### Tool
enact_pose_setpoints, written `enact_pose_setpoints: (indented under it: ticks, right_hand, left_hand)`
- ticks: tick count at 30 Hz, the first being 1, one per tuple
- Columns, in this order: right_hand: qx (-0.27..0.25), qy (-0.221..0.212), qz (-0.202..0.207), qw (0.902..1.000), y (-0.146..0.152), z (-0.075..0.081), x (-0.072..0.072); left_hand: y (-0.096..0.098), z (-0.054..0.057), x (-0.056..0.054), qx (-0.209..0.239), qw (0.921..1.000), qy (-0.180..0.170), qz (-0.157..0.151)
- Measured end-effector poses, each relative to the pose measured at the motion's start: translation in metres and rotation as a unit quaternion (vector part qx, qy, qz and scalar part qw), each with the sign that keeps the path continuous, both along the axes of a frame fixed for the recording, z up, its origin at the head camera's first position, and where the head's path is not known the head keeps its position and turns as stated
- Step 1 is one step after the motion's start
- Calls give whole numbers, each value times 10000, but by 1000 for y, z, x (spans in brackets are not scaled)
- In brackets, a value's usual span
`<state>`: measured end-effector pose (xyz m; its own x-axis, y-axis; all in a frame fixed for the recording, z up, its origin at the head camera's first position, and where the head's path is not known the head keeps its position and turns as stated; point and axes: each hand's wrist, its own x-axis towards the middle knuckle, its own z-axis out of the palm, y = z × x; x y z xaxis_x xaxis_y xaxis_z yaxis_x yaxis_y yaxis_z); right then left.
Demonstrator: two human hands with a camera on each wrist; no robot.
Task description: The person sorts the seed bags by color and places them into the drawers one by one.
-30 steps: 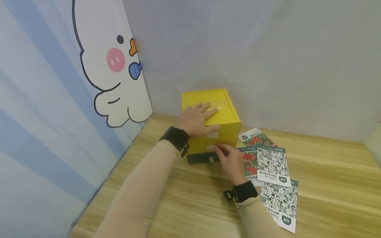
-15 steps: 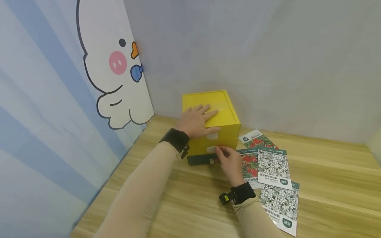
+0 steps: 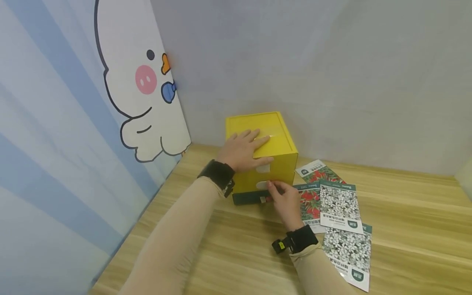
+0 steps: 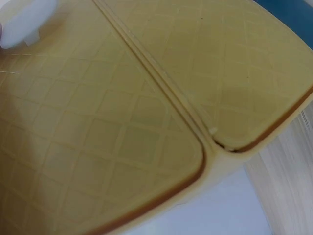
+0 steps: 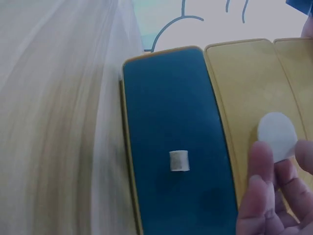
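A yellow mini drawer cabinet [image 3: 254, 119] stands against the back wall in the head view. My left hand [image 3: 241, 151] rests on its top, fingers spread, thumb reaching over the front edge near the upper white knob [image 3: 263, 168]. With thumb and fingers, my right hand [image 3: 285, 200] pinches the white oval knob [image 5: 278, 131] of the middle drawer. Below it is the dark green bottom drawer front [image 5: 171, 98], which bears a small pale square piece [image 5: 179, 160]. The left wrist view shows the yellow lattice-patterned drawer fronts [image 4: 132, 117] close up.
Several flower seed packets lie overlapping right of the cabinet: red-flowered packets [image 3: 311, 203] and white-flowered packets [image 3: 339, 203]. They lie on a wood-grain table [image 3: 228, 254]. A striped curtain with a cartoon figure [image 3: 147, 119] hangs at the left.
My right fingers have shifted slightly on the middle knob, which now shows as a fuller oval. My left hand stays on the cabinet top. The head view has tilted a little.
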<state>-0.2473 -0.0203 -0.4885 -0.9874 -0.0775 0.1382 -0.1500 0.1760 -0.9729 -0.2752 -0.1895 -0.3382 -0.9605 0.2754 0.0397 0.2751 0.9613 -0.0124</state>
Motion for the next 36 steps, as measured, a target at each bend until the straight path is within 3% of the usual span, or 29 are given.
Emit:
enact_pose_setpoints:
  ticks: [16, 24, 36]
  right_hand:
    - [-548, -758, 107, 9956, 7, 7, -5]
    - [-597, -709, 88, 9957, 8, 9, -3]
    - [-252, -595, 134, 9978, 13, 5, 1]
  left_hand:
    - [7, 2, -1, 25, 10000, -22, 19]
    - [5, 4, -3, 211, 9997, -99, 23]
    - [4, -6, -9, 183, 9998, -69, 72]
